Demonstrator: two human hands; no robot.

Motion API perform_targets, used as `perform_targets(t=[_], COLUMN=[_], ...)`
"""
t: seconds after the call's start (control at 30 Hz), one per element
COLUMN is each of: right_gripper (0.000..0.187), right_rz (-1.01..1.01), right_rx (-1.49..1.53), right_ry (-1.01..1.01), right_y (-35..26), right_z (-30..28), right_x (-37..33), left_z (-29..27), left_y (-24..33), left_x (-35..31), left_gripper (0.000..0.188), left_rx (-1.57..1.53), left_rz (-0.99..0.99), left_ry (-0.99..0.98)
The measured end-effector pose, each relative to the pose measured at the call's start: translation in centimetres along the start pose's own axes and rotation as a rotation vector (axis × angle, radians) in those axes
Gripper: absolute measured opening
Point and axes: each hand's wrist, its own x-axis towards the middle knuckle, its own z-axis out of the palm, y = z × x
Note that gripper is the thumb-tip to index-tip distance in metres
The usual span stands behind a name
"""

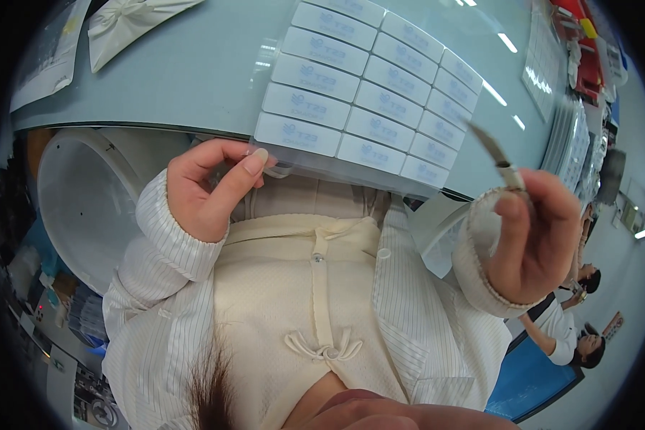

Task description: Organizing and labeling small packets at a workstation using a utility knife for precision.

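Observation:
A clear plastic sheet [304, 159] with rows of white rectangular labels [298, 135] lies on the glass-topped table, its near edge hanging over the table's front edge. My left hand [215, 188] pinches the sheet's near left corner between thumb and fingers. A small whitish curl shows beside the fingertips; what it is I cannot tell. Raised to the right of the sheet, my right hand [534, 240] is closed round a craft knife [507, 172]. The thin blade points up and left, apart from the labels. The palm and fingers cover most of its handle.
A white bin [79, 208] stands below the table edge on the left. White wrapping [125, 29] lies at the far left of the tabletop [193, 79]. Stacked clear sheets [567, 136] and red trays [588, 68] stand at the right. Two people [566, 337] are further off.

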Motion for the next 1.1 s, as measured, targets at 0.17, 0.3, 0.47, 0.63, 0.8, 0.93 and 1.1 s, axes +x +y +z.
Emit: perform_targets(t=[0.17,0.3,0.47,0.63,0.8,0.93,1.1], right_gripper=[0.029,0.026,0.025,0.027,0.025,0.029,0.035], right_rz=[-0.284,-0.383,-0.423,-0.432,-0.42,-0.455,-0.545], right_rx=[0.034,0.057,0.041,0.035,0.0,-0.021,-0.167], right_ry=[-0.226,-0.471,-0.494,-0.515,-0.531,-0.518,-0.517], right_y=[0.1,0.0,-0.3,-0.6,-0.7,-1.1,-2.2], right_z=[2.7,4.9,6.9,7.5,7.5,7.6,7.6], right_x=[0.8,1.0,1.2,1.2,1.2,1.4,1.3], left_z=[0.0,0.1,0.3,0.0,0.1,-0.1,-0.2], left_y=[0.1,0.2,0.2,0.1,0.0,0.2,0.4], left_x=[0.0,0.0,-0.2,-0.1,0.0,0.0,0.0], left_gripper=[0.014,0.014,0.013,0.014,0.013,0.013,0.013], left_rx=[0.048,0.044,0.037,0.049,0.075,0.098,0.118], left_rz=[0.019,0.02,-0.006,0.047,0.075,0.076,0.087], left_ry=[0.02,0.027,0.063,0.033,0.028,0.024,0.02])
